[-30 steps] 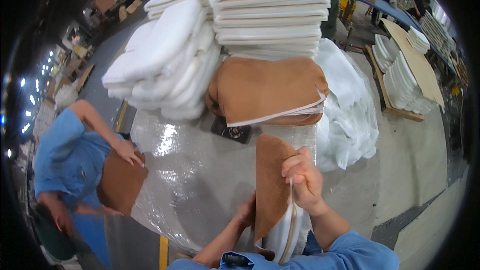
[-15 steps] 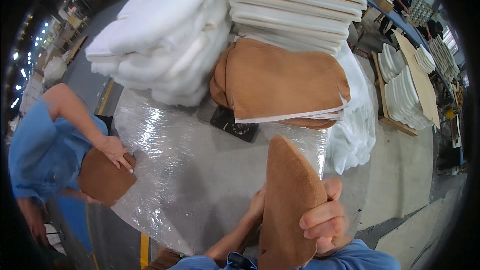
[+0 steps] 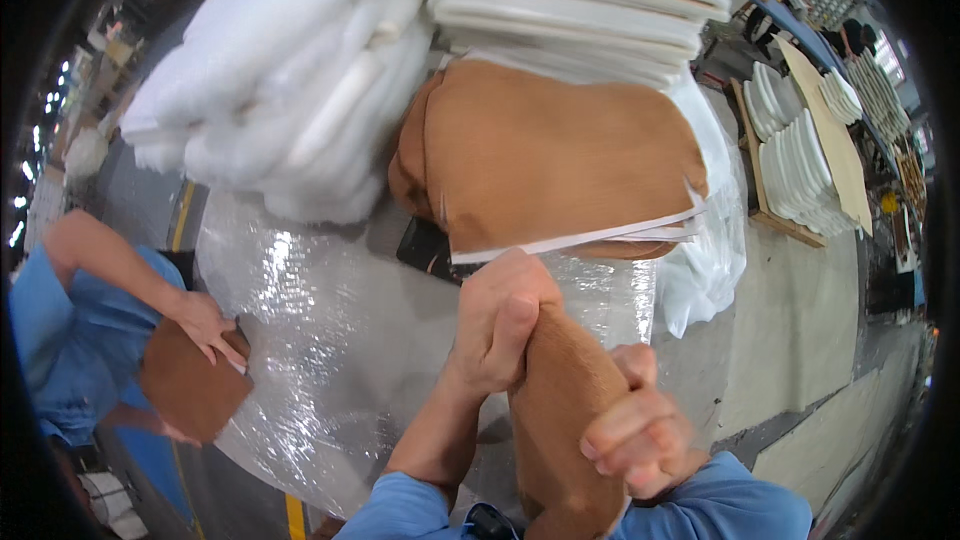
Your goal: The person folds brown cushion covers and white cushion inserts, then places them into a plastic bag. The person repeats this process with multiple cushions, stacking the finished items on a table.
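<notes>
One long, padded piece in brown plush fabric (image 3: 560, 415), held up at the near side of a grey, film-wrapped work surface (image 3: 335, 370). Worker's left hand (image 3: 505, 325): clenched on its top end. Right hand (image 3: 645, 428): fingers curled, gripping its right edge.

The bare left hand (image 3: 505, 320) is raised forward, its fingers curled into a tight fist, with the bare left forearm (image 3: 440, 435) slanting up to it from a light-blue cloth left sleeve (image 3: 395, 510). The bare right hand (image 3: 645, 430), slightly blurred, sits lower and to the right, fingers bent inward, above a light-blue cloth right sleeve (image 3: 735, 502).
</notes>
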A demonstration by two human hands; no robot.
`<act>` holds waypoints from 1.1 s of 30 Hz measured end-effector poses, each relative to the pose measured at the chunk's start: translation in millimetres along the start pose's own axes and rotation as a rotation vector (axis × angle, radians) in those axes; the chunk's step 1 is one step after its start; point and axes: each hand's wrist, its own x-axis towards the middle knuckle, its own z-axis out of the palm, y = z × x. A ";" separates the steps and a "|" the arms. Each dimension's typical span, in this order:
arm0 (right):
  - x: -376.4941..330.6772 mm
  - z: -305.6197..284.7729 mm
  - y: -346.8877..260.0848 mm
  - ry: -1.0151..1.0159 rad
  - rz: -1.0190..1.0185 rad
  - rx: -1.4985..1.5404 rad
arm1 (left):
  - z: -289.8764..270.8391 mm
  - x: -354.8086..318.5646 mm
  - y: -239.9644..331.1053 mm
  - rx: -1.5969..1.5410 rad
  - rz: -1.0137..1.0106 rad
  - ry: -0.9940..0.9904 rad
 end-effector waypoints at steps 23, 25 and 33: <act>-45.9 28.2 0.9 -0.056 0.192 -0.485 | 52.9 -131.4 39.9 -0.783 -0.622 0.312; -46.1 31.4 6.9 -0.059 0.186 -0.509 | 52.9 -141.7 69.5 -0.740 -0.608 0.340; -37.5 38.6 22.6 -0.110 0.224 -0.408 | 43.6 -148.8 117.9 0.028 -0.474 0.198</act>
